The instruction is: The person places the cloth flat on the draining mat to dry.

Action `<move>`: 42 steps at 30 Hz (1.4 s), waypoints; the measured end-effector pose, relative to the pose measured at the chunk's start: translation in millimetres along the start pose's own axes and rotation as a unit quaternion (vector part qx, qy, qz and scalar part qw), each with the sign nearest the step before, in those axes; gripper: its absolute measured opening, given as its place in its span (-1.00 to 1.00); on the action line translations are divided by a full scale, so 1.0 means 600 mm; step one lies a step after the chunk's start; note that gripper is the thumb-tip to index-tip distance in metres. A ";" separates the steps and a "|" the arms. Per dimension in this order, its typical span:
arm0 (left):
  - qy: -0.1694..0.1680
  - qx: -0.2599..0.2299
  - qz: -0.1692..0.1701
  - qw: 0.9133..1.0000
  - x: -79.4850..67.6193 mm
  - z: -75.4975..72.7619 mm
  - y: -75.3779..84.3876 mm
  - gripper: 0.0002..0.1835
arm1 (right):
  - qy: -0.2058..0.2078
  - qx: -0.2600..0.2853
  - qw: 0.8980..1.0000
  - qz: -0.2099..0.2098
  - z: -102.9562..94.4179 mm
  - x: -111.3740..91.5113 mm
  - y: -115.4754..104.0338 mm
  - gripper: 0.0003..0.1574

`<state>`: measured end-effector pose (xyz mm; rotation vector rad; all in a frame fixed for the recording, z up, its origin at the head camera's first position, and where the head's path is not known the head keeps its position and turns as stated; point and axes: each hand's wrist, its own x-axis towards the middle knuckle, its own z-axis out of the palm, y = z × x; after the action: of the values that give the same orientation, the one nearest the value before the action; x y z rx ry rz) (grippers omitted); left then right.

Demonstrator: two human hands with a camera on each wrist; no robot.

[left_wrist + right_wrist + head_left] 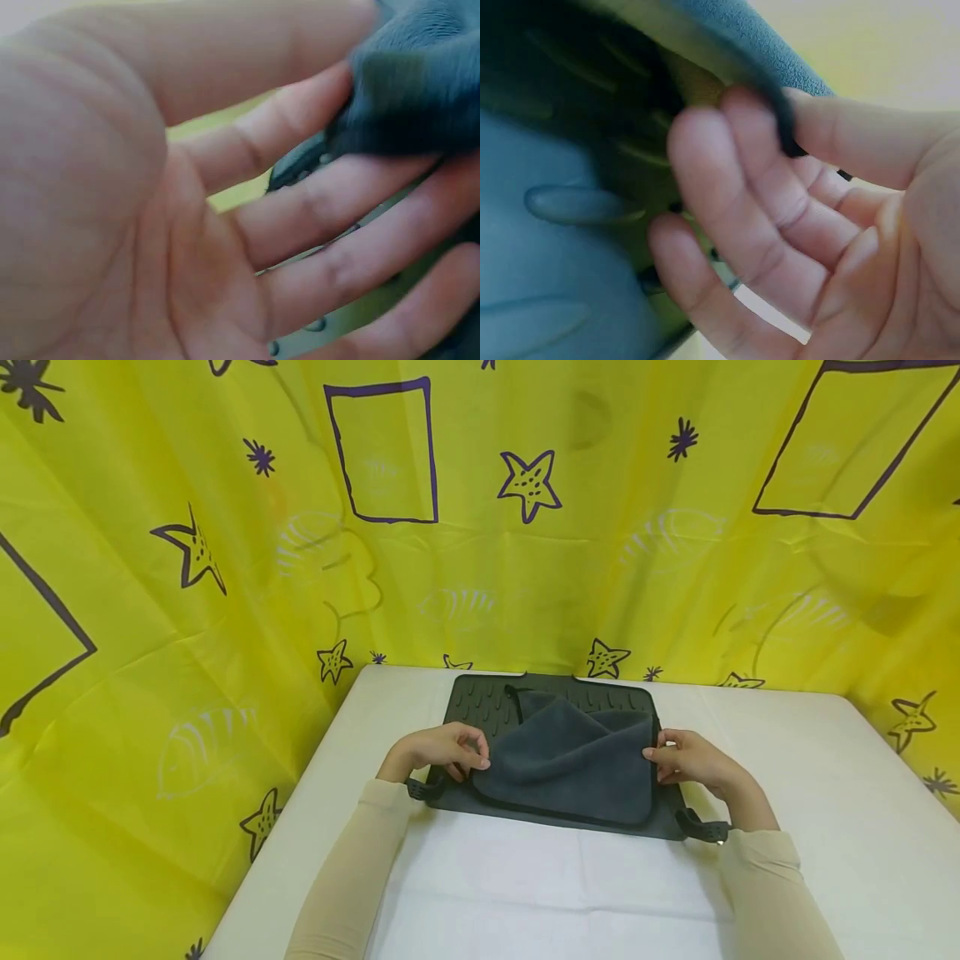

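A dark grey cloth [577,768] with a black bound edge lies partly folded over a black ridged drying mat [480,706]. My left hand [446,749] pinches the cloth's left edge between thumb and index finger; in the left wrist view its other fingers [315,217] stretch beneath the fabric. At the opposite edge my right hand [693,760] pinches the cloth, its thumb on top and fingers [712,165] curled underneath. The right wrist view shows that edge raised above the mat's long ridges [577,204]. Behind the front part, one far corner of the cloth is bunched up.
The mat rests on a white table [525,885]. Dark straps [702,827] with holes circle both wrists. A yellow curtain [465,560] printed with purple stars and frames hangs along the table's back and sides.
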<state>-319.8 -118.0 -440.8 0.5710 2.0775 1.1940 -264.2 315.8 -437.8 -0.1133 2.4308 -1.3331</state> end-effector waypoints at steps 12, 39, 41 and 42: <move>0.171 -0.038 -0.003 0.985 0.031 0.032 0.000 -0.64 | -0.043 0.001 0.999 -0.006 0.005 0.006 0.006 -0.33; 0.100 0.098 -0.064 0.988 -0.004 0.012 0.013 -0.77 | -0.064 0.005 0.998 -0.028 0.011 0.010 0.012 -0.54; 0.100 0.105 -0.064 0.987 -0.004 0.011 0.013 -0.82 | -0.064 0.004 0.997 -0.030 0.010 0.011 0.012 -0.55; 0.098 0.110 -0.065 0.987 -0.004 0.012 0.013 -0.82 | -0.066 0.003 0.997 -0.031 0.010 0.011 0.012 -0.56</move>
<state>-312.6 -111.7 -435.4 0.4222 2.3940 0.9876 -267.3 313.5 -448.7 -0.2677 2.3301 -1.3154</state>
